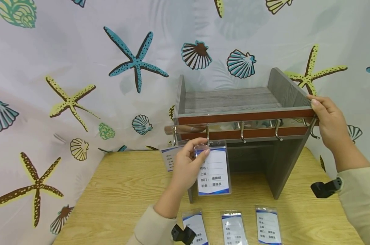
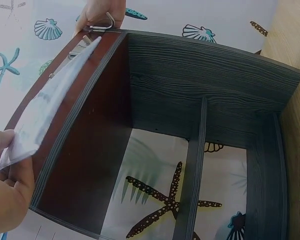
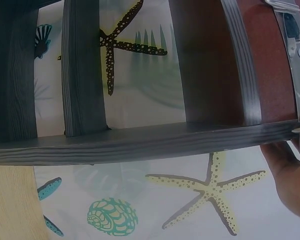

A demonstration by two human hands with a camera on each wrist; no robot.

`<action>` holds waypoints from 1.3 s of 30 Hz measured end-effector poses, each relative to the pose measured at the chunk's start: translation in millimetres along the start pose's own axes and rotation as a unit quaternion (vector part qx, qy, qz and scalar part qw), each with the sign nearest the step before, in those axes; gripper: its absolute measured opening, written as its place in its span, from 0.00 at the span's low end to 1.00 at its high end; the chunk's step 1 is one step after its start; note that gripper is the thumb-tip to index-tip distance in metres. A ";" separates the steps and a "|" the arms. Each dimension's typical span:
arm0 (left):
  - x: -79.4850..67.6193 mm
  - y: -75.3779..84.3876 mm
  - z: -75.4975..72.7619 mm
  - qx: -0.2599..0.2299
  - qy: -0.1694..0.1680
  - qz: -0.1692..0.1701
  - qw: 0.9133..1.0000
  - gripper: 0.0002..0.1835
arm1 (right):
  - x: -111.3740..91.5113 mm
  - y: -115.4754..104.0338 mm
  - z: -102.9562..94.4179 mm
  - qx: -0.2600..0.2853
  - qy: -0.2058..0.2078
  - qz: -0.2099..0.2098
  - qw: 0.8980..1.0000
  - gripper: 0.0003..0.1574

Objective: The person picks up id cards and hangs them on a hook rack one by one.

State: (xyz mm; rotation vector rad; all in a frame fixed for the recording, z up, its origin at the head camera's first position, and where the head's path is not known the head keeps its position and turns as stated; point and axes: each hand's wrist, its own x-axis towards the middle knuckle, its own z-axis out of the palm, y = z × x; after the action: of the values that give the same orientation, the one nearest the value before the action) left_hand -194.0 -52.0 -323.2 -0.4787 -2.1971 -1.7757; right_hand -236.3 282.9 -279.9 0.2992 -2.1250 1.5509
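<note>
My left hand [image 1: 186, 166] pinches the top left corner of a clear badge holder [image 1: 213, 172] with a white and blue printed card. The holder's top edge is at the tip of the second metal hook [image 1: 207, 132]; I cannot tell whether the hook passes through its slot. Another badge holder [image 1: 169, 160] hangs beneath the leftmost hook [image 1: 174, 134], partly hidden behind the left hand. At the right front corner of the grey wooden shelf [image 1: 290, 88], my right hand [image 1: 330, 126] grips the side panel, beside the rightmost hook [image 1: 314, 129]. In the left wrist view, the pinched badge holder [image 2: 45, 115] appears nearly edge-on.
Three more badge holders lie in a row on the wooden table [image 1: 126, 190]: a left one [image 1: 195, 227], a middle one [image 1: 234, 228] and a right one [image 1: 268, 224]. Behind the shelf hangs a cloth [image 1: 90, 51] printed with starfish and shells.
</note>
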 end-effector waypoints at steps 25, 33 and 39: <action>1.4 -5.1 1.4 -0.019 0.018 0.039 0.999 0.14 | 1.4 -1.0 0.0 -0.045 -0.002 0.019 0.999 0.23; 1.8 -5.9 0.3 -0.010 0.017 0.054 0.998 0.13 | 0.6 0.2 -0.5 -0.035 0.000 0.011 0.999 0.21; 1.1 -6.8 0.3 -0.006 0.019 0.050 0.999 0.13 | 0.2 -1.1 0.7 -0.041 0.006 0.011 0.999 0.21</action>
State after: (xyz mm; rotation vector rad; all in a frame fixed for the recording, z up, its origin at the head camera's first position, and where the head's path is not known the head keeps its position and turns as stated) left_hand -197.9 -53.0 -328.9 -0.5425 -2.1002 -1.7333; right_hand -236.2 281.9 -279.1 0.2373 -2.1831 1.4692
